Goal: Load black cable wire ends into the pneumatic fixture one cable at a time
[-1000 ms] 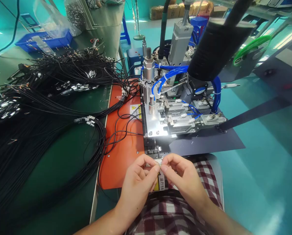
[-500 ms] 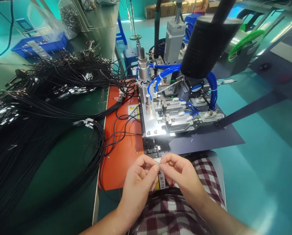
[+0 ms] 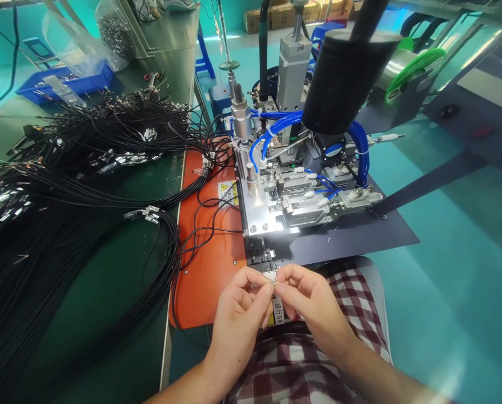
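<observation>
- Left hand [image 3: 239,311] and right hand [image 3: 314,303]: each grip pinched nearly closed on one tiny part [image 3: 275,283].
- Apparent step: fine two-handed handling; next move calls for steadiness.

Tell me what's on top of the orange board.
Black cables lie across the orange board, and a warning label and small screws show on it. The left hand hides its near right corner, so anything there cannot be seen.

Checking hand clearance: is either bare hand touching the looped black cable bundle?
No: left hand and right hand are together, clear of the bundle.
</observation>
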Demonstrator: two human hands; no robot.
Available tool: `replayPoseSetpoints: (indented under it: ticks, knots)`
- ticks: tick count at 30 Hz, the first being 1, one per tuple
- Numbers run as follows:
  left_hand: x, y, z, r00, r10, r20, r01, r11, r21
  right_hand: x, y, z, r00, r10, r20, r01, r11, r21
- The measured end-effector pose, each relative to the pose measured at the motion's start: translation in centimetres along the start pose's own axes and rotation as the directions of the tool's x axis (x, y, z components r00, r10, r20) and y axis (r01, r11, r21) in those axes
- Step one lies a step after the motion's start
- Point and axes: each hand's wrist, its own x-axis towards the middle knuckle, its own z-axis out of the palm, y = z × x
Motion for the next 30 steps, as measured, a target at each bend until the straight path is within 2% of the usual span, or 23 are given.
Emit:
replayPoseSetpoints:
  ticks: [13,23,27,30]
  knots:
    - [-0.08,0.15,0.08,1.000,0.020,-0.008,-0.019,0.999,0.031,-0.13,-0.07,0.02,1.000,-0.010,-0.015,0.010,1.000,-0.012]
    - [-0.10,0.02,-0.12,0.998,-0.048,0.037,0.050,0.996,-0.077,-0.19,0.42,-0.29,0.998,-0.066,0.020,0.067,0.996,-0.053]
    - [-0.01,0.14,-0.17,0.999,-0.031,0.023,0.031,1.000,0.007,-0.43,0.76,-0.46,0.987,-0.162,-0.019,0.156,0.972,-0.177]
    - [0.12,0.21,-0.22,0.999,-0.039,0.011,0.038,0.998,0.046,-0.40,0.87,-0.71,0.991,-0.134,-0.013,0.131,0.979,-0.154]
